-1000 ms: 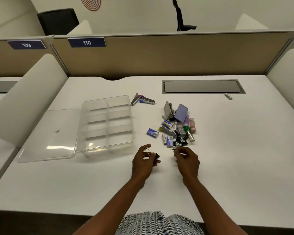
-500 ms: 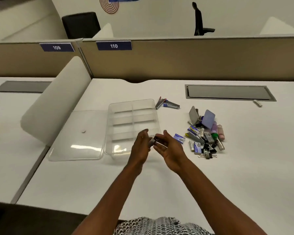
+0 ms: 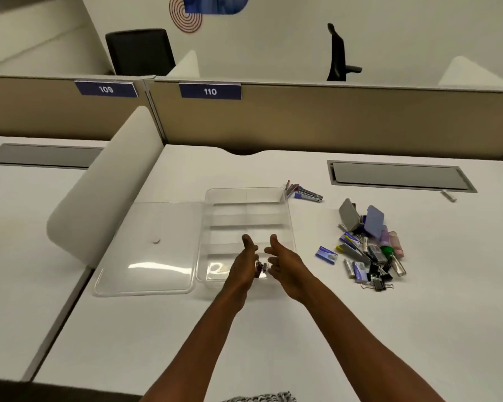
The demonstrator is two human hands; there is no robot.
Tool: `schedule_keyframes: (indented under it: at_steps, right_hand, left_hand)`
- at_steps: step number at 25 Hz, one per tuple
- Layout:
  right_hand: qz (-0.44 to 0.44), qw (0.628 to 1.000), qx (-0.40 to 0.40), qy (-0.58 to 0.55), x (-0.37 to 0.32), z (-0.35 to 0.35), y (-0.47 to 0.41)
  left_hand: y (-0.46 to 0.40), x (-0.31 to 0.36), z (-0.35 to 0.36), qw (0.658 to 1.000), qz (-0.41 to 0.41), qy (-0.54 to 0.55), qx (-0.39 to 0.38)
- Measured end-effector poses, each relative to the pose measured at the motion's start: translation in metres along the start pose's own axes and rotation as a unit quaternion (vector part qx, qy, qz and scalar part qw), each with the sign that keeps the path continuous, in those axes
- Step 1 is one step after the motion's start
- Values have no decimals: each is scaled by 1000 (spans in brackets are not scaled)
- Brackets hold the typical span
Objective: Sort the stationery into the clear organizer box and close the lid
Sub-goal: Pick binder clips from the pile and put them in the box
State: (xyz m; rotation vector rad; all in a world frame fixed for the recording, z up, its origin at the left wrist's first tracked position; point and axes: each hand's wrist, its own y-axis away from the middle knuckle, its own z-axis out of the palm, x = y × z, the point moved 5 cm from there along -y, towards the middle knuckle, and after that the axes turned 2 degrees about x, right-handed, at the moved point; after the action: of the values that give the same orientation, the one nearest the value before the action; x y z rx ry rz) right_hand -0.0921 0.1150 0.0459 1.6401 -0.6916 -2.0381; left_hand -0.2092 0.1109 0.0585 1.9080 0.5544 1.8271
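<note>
The clear organizer box [image 3: 246, 191] stands open in the middle of the white desk, its lid [image 3: 148, 250] lying flat to its left. My left hand [image 3: 243, 264] and my right hand [image 3: 286, 264] hover side by side over the box's nearest compartment, thumbs up and fingers loosened. Small black binder clips [image 3: 261, 268] show between the two palms, down in that compartment. To the right lies a pile of stationery [image 3: 370, 250] with clips, staple boxes and small tubes. A blue staple box [image 3: 326, 254] sits apart from the pile.
Staplers [image 3: 305, 194] lie just beyond the box's far right corner. A grey cable flap [image 3: 398, 177] is set into the desk at the back, with a small white item [image 3: 449, 195] beside it. A white divider panel [image 3: 105, 184] slants up on the left.
Both hands carried binder clips from beside the pile leftward to the box. They now hang over its near compartment with fingers spread, the clips between them.
</note>
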Motion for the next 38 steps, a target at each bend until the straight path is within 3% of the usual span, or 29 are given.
schedule_keyframes:
  at_steps: [10,18,23,27,31,38]
  right_hand:
    - [-65,990,56,-109,7,-21,-1]
    - [-108,975,91,-171,19,-71,24]
    - [-104,975,112,-164,22,-110,34]
    - [-135,959,236,-78,22,-167,46]
    - [-127,884,432,126,35,-234,56]
    - [-152,831,431,316,42,-268,43]
  left_hand:
    - [1,-9,-10,999,41,23,-23]
    - [9,-1,10,981,116,-152,-40]
    - [5,5,23,979,138,-151,12]
    - [16,15,58,971,213,-103,43]
    - [30,8,122,962,260,-84,-14]
    - [24,-43,197,959,167,-204,-100]
